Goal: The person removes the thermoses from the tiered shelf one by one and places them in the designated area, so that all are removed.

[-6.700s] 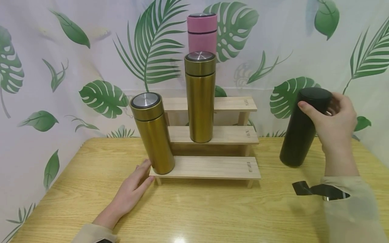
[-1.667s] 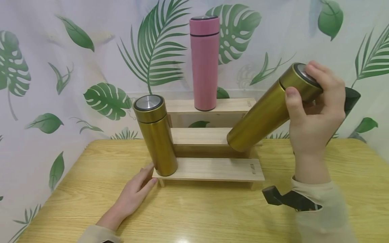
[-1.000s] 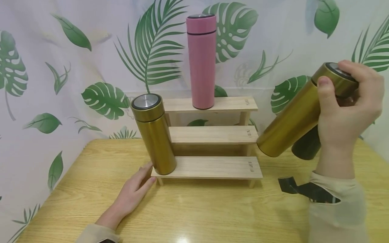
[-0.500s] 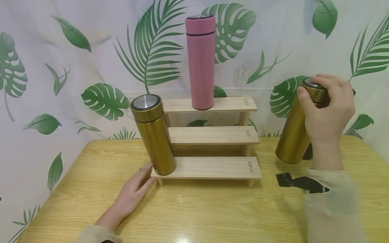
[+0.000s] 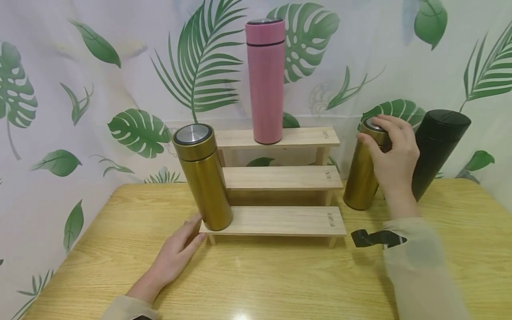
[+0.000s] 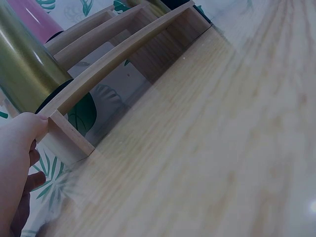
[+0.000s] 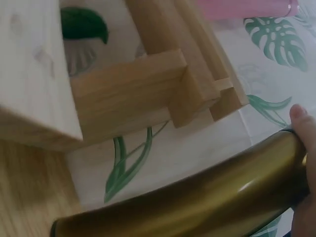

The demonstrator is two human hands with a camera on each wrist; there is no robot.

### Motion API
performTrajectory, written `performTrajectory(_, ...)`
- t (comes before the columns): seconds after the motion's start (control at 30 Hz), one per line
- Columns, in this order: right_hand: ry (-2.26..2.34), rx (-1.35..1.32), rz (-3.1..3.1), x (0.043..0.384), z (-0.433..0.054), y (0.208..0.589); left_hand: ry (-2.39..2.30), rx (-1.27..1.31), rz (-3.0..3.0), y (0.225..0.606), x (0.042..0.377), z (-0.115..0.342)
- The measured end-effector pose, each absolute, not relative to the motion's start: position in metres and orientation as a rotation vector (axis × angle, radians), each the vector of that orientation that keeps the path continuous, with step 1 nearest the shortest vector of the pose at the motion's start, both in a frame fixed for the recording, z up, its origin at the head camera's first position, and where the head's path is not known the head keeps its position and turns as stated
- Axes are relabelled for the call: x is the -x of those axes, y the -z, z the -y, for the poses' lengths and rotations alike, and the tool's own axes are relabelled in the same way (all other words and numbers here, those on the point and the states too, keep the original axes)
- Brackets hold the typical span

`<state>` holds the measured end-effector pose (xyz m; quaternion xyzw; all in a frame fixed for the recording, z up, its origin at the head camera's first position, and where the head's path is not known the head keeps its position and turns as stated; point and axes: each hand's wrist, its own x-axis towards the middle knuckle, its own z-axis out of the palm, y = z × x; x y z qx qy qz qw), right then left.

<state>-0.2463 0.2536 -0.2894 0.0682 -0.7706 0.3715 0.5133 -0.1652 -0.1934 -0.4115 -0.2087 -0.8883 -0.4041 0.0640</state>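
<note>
Your left hand rests at the left end of the wooden stand, its fingers relaxed and its thumb apart from them, touching the front corner of the lowest step. Just beside your fingertips, the first gold bottle stands on the left end of that same step, silver-topped lid upward. Farther right, the pink bottle stands upright on the top step, at the back.

Past the stand's right end, you have the second gold bottle over the counter, leaning slightly; you cannot tell whether its base touches down. Your right hand grips it around the lid from above, thumb on the near left side and fingers over the top. Rightmost, just beyond that hand, is the black bottle, its base hidden behind your wrist.
</note>
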Motion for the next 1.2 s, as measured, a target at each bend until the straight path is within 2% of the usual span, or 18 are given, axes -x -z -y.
performTrajectory(0.53, -0.926, -0.168, 1.901, 0.249, -0.259, 0.300, 1.228, 0.607, 2.693, 0.413, 0.163, 0.194)
performTrajectory(0.83, -0.920, -0.138, 1.906, 0.245, -0.257, 0.292, 1.221, 0.614, 2.687, 0.411, 0.163, 0.194)
performTrajectory(1.0, -0.773, -0.216, 1.867, 0.243, -0.253, 0.287, 1.207, 0.614, 2.684, 0.412, 0.164, 0.194)
performTrajectory(1.2, -0.809, -0.310, 1.813, 0.229, -0.226, 0.269, 1.195, 0.632, 2.666, 0.414, 0.165, 0.195)
